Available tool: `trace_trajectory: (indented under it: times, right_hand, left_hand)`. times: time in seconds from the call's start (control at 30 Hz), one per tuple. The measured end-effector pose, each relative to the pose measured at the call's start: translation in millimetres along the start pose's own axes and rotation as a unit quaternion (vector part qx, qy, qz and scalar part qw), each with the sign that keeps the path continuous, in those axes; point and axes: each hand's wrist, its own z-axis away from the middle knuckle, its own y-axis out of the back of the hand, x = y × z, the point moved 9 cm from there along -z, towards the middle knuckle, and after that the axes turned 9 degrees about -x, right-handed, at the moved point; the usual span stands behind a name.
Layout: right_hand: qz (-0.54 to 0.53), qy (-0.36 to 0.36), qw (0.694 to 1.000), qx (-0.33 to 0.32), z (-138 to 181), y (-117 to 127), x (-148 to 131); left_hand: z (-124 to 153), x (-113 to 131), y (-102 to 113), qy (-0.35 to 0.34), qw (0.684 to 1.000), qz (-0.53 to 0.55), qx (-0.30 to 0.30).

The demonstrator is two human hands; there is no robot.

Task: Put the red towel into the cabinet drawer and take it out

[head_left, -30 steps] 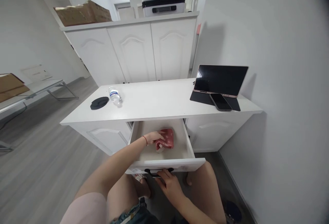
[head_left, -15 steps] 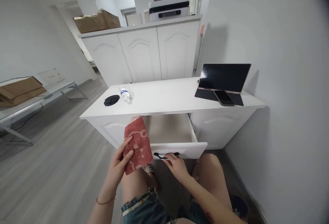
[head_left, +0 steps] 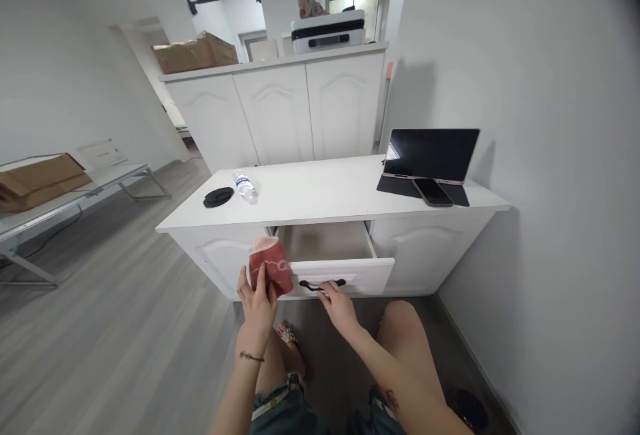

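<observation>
— Fingers (head_left: 243, 283) of your left hand (head_left: 257, 305) are closed round the red cloth (head_left: 271, 267), thumb on one side and the rest behind it. Do you read it the same way?

— Yes. You hold it bunched and upright in the air, just in front of the left front corner of the drawer (head_left: 361, 270). I cannot tell whether it brushes the front panel. A second ago it lay inside, about mid-floor, with that hand pressed on it. Half a second ago it hung longer from your grip. So it has come out and you have gathered it tighter.

— And your right hand (head_left: 339, 303)?

— Its fingertips are curled onto the black handle (head_left: 323, 284) at the middle of the drawer front, where they have been all along. The drawer itself has changed: less of its floor shows than a second ago, so you have pushed it partway in. It still stands open.

— What does that amount to?

— As I judge it, the lifting-out is finished and the closing is only partly done.

— Has anything shifted on the cabinet top (head_left: 315, 192)?

— No. The water bottle (head_left: 244, 184) and black disc (head_left: 218, 196) lie near its left edge. The tablet (head_left: 433, 150) and phone (head_left: 433, 191) sit at its right end by the wall, all well apart from your hands.
</observation>
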Motion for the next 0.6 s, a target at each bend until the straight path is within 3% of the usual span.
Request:
trace_trajectory:
  times: [0.27,0.6]
  right_hand:
    - [-0.007,0.034,0.999,0.034,2.3,-5.1,0.9]
    - [0.039,0.049,0.997,0.040,12.0,-7.4,2.1]
  left_hand:
    - [-8.9,40.8,-26.5,-0.160,0.972,-0.103,-0.135]
    - [-5.0,119.1,-62.8,-0.226,0.953,-0.115,-0.168]
